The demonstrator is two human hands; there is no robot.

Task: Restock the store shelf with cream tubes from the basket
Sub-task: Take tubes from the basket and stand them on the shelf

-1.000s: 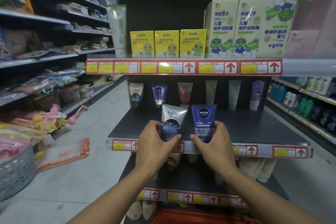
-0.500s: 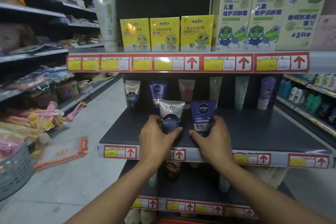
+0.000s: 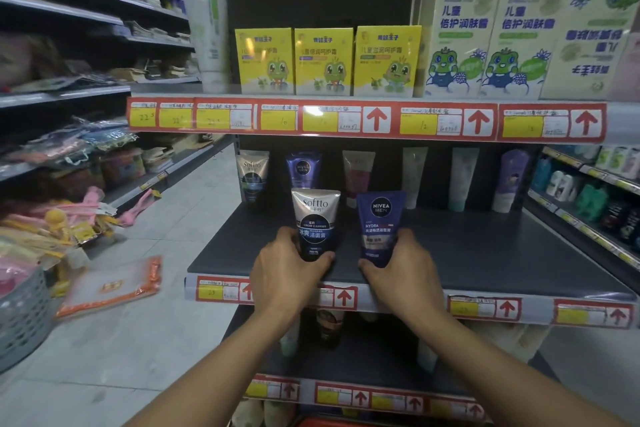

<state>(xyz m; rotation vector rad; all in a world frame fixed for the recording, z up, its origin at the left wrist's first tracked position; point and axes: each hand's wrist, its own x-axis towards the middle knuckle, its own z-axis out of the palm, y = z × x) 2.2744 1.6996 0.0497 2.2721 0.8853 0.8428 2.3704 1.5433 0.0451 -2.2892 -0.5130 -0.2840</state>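
You have a tube in each hand, both upright over the front of the dark shelf. Your left hand grips the Softto tube low down, fingers curled round its left side and thumb under its base; whether the cap end touches the shelf is hidden. Your right hand grips the Nivea tube the same way, fingers on its right edge, thumb beneath. These tubes look light and soft-walled, with glossy skins that could slip, so hold at the stiffer cap end as you do now, and squeeze gently; the flat crimped tops give little purchase. They will likely tip if set down unevenly. A back row of tubes stands well behind them, matching Softto and Nivea among it.
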